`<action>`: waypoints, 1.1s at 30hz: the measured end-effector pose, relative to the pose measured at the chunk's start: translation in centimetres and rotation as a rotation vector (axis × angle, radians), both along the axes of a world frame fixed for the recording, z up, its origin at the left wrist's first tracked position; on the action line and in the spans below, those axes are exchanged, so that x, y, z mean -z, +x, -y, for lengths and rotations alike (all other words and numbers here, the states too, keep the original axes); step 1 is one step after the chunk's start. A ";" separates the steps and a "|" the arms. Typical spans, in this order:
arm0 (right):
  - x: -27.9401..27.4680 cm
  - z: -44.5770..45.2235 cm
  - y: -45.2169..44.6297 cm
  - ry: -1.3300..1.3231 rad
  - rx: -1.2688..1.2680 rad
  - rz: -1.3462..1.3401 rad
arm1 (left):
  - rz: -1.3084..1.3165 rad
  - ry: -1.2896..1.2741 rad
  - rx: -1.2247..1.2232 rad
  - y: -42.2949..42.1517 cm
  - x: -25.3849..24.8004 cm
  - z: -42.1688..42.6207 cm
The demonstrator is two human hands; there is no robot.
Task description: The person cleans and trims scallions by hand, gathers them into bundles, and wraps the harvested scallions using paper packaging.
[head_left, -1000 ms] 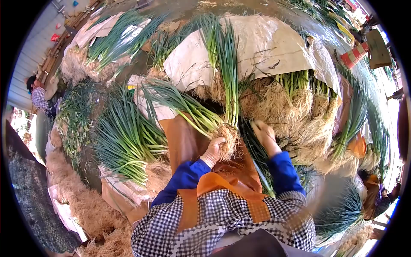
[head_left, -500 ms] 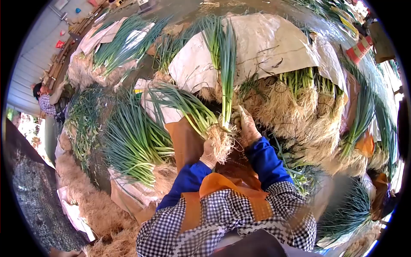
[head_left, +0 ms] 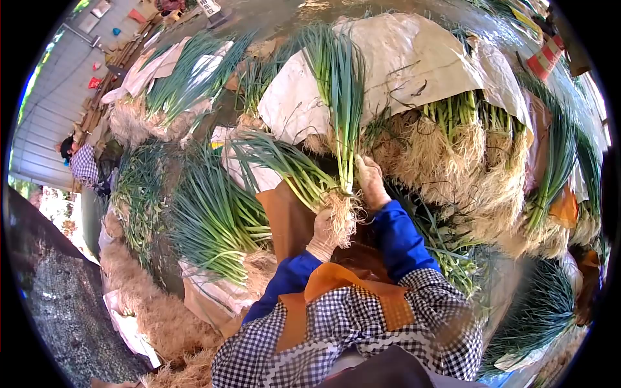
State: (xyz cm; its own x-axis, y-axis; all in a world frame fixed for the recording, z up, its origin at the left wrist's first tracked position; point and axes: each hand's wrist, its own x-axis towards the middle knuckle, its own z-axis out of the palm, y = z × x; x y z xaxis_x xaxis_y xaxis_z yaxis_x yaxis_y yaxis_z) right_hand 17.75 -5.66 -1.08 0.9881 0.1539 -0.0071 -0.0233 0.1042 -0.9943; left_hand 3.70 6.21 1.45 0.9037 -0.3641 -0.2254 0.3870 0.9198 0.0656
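Observation:
My left hand [head_left: 321, 234] is closed around the root end of a bunch of green onions [head_left: 294, 171] whose leaves lean to the upper left. Pale stringy roots [head_left: 341, 216] hang over its fingers. My right hand [head_left: 372, 182] is closed at the white stalks of further green onions [head_left: 347, 97], which point straight away from me, their root ends meeting the left hand's bunch. The right fingertips are partly hidden behind the stalks. Both hands are in front of my orange apron [head_left: 336, 278].
A pile of green onions [head_left: 213, 223] lies to the left. Ahead and right, rooty bunches [head_left: 446, 155] sit under a pale sheet [head_left: 414, 61]. Trimmed roots [head_left: 149, 310] heap at lower left. Loose leaves [head_left: 139, 194] litter the floor. Another person [head_left: 84, 165] is at far left.
The view has shifted slightly, moving the surroundings a little to the right. My right hand is slightly higher along the stalks. Both hands keep their hold on the green onions.

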 end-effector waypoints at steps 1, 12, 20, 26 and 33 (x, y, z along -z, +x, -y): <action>-1.6 1.3 -1.3 -0.008 -0.137 -0.065 | -0.023 0.035 -0.054 0.1 0.3 0.1; -5.5 17.9 -6.7 -1.224 -0.522 0.035 | 0.025 -0.145 -0.084 1.6 2.5 -1.6; -7.6 2.0 4.1 -0.985 -0.369 0.427 | -0.124 0.289 -0.153 0.2 2.4 -0.1; -11.9 11.2 -4.0 0.043 -1.486 -0.109 | -0.114 0.212 -0.249 0.3 1.3 0.4; -13.0 7.7 -2.2 -0.806 -0.652 0.157 | -0.144 0.299 -0.259 -0.4 1.6 1.0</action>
